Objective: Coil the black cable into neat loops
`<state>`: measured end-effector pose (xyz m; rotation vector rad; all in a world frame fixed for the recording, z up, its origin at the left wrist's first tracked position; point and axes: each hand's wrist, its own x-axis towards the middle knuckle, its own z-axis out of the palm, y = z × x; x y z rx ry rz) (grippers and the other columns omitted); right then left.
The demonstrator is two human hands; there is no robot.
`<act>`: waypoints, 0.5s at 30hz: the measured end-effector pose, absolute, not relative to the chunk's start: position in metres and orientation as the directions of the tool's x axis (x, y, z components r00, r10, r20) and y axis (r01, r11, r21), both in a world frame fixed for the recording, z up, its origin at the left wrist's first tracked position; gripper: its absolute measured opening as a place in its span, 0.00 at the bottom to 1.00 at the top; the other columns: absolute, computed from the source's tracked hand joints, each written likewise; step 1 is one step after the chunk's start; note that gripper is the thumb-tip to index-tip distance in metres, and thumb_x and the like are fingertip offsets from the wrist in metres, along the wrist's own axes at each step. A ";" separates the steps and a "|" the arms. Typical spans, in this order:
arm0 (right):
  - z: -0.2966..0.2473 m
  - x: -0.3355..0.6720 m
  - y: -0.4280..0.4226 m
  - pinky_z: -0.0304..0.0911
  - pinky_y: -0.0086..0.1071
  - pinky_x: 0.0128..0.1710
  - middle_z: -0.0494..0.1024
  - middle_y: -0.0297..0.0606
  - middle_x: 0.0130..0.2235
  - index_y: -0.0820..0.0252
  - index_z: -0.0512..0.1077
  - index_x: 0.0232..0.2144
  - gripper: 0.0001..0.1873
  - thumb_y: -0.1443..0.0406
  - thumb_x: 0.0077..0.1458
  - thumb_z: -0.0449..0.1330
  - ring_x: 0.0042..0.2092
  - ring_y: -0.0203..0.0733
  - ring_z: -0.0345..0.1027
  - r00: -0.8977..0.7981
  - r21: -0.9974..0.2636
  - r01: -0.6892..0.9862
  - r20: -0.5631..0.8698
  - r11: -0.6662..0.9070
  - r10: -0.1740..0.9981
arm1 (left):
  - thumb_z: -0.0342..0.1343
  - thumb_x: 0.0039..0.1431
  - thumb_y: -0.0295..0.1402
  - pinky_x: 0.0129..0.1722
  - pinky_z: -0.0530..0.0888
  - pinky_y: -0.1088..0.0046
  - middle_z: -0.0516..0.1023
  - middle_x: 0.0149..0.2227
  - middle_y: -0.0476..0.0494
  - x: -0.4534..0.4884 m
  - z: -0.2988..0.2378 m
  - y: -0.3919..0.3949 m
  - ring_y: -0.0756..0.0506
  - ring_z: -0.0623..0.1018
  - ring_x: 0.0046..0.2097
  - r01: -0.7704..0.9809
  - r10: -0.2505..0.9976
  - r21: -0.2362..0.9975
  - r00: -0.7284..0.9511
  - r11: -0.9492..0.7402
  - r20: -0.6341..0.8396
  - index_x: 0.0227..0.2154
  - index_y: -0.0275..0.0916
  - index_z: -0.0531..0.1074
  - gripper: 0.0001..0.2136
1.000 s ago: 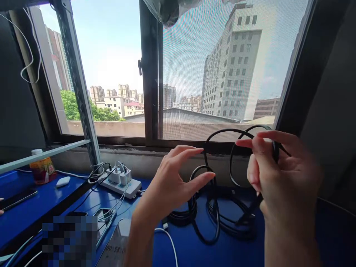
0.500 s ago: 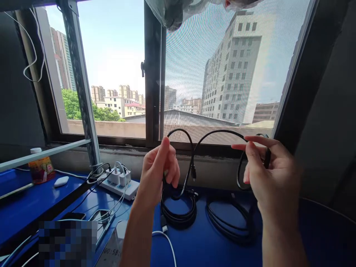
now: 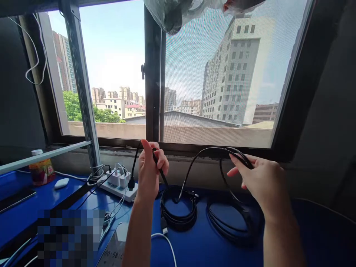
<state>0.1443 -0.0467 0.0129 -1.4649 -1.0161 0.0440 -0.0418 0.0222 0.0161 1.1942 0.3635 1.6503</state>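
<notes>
A black cable [image 3: 207, 149] runs in a loose arc between my two hands, above the blue table. My left hand [image 3: 150, 163] is closed on it near one end, thumb up; that end hangs to the left with a black plug [image 3: 131, 183]. Pinched between thumb and fingers of my right hand [image 3: 257, 170] are strands of the cable, with a loop dropping below. Beneath, a coiled black cable [image 3: 180, 222] lies between my hands, its plug end [image 3: 164, 226] at the front. Another black coil [image 3: 226, 226] rests to its right, below my right hand.
A white power strip [image 3: 116, 187] with chargers and white cords stands left of my left arm. Further left are a bottle [image 3: 41, 170], a white case [image 3: 61, 183] and a phone [image 3: 18, 198]. A metal shelf post [image 3: 83, 92] rises before the window. Plastic bags [image 3: 178, 15] hang overhead.
My left hand has moved left and slightly down, and the plug end now hangs on its outer side. My right hand has lowered a little and turned palm-down over the cable strands.
</notes>
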 end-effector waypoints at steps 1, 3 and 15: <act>0.012 0.143 -0.047 0.47 0.27 0.10 0.69 0.38 0.14 0.60 0.70 0.16 0.22 0.48 0.44 0.61 0.10 0.31 0.50 0.592 -0.829 0.517 0.527 0.214 0.610 | 0.54 0.48 0.62 0.13 0.54 0.80 0.52 0.11 0.60 -0.041 0.017 0.021 0.55 0.57 0.13 -0.526 0.861 0.739 0.023 -0.422 0.508 0.21 0.41 0.59 0.27; 0.012 0.139 -0.046 0.46 0.26 0.10 0.73 0.38 0.18 0.61 0.72 0.25 0.26 0.44 0.39 0.62 0.10 0.30 0.50 0.591 -0.847 0.429 0.526 0.313 0.612 | 0.53 0.48 0.63 0.13 0.54 0.78 0.56 0.11 0.58 -0.040 0.017 0.020 0.54 0.61 0.14 -0.454 0.874 0.794 0.065 -0.403 0.481 0.21 0.41 0.62 0.27; 0.014 0.097 -0.064 0.61 0.21 0.18 0.78 0.36 0.31 0.58 0.75 0.47 0.32 0.56 0.37 0.70 0.21 0.29 0.61 0.123 -0.740 0.521 0.558 0.425 0.821 | 0.54 0.40 0.66 0.15 0.53 0.77 0.58 0.09 0.52 -0.015 0.011 0.011 0.55 0.59 0.14 -0.175 0.803 0.883 0.367 -0.436 0.469 0.08 0.40 0.60 0.32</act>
